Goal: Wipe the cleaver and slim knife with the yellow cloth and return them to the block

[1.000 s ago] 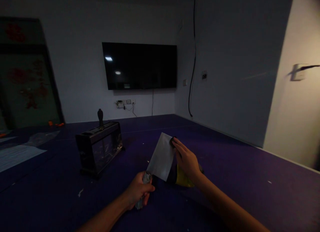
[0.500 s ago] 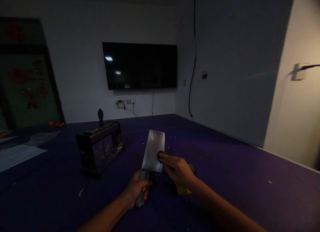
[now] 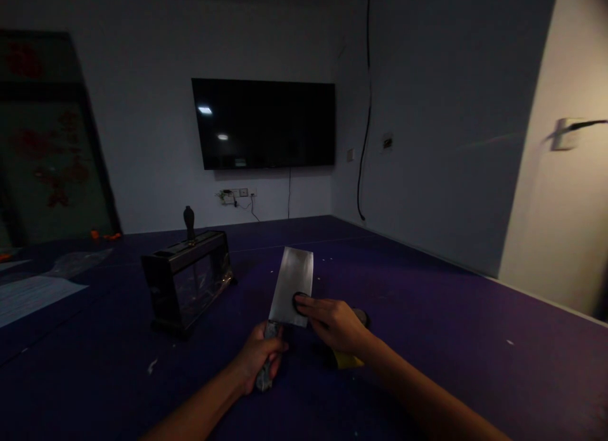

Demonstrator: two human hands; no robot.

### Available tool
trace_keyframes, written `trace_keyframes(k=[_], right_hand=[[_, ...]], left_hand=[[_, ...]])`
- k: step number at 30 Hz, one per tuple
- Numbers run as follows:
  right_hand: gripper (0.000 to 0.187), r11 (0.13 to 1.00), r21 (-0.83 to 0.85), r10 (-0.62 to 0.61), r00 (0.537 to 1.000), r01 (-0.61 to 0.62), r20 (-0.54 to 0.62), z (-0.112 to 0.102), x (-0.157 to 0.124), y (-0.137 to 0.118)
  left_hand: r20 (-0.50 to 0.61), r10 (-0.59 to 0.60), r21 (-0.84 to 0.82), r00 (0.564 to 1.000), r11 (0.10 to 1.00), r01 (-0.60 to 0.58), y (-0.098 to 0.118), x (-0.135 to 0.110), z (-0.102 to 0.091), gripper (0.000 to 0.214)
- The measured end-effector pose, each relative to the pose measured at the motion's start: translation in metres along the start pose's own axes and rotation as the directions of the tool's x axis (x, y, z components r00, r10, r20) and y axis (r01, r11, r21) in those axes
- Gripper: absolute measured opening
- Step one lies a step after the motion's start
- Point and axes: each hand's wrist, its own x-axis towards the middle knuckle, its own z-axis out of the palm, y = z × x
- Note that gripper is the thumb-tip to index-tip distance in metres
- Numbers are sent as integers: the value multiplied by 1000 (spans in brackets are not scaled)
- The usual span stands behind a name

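Note:
Wrapped round the pale, mottled handle of a cleaver (image 3: 291,279) is my left hand (image 3: 260,355). The broad, scuffed grey blade points away from me, tilted face up above the purple surface. My right hand (image 3: 337,324) presses a small dark round piece (image 3: 299,303) flat against the blade's face, near its right edge, with the fingertips on top of it. Its exact kind does not show. Beneath the right hand, a yellow and dark object (image 3: 348,360) lies mostly hidden.
A black box-shaped frame (image 3: 185,282) with clear sides and an upright dark handle stands left of the cleaver. White sheets (image 3: 40,295) and clear plastic (image 3: 78,262) lie far left on the purple surface (image 3: 427,365). White scraps are scattered about. A television (image 3: 266,124) hangs on the far wall.
My right hand has slid the dark round piece slightly left and down across the blade. The left hand and cleaver have hardly moved.

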Motion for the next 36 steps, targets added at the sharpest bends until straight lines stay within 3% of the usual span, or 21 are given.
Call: trace_keyframes(k=[11,17,28,33,36], right_hand=[[58,961,-158,208,971,-225,-119,-4,-1,19],[56,923,-209,288,940,-324,-182,-10,-2,31],[53,914,-163,319,906,-372,-277,-17,-4,39],[56,936,-118,290,914,-333,-284,-17,-5,41],[55,948,-98,276,934,-304,-228,-14,-5,39]], left_hand=[[96,-39,29,995,999,36,-1,2,-2,24],[148,-75,70,986,995,65,1,1,-2,23],[197,-80,97,977,993,62,1,2,-1,22],[181,-82,104,980,992,64,0,2,-1,22],[162,-75,89,984,994,61,0,2,0,22]])
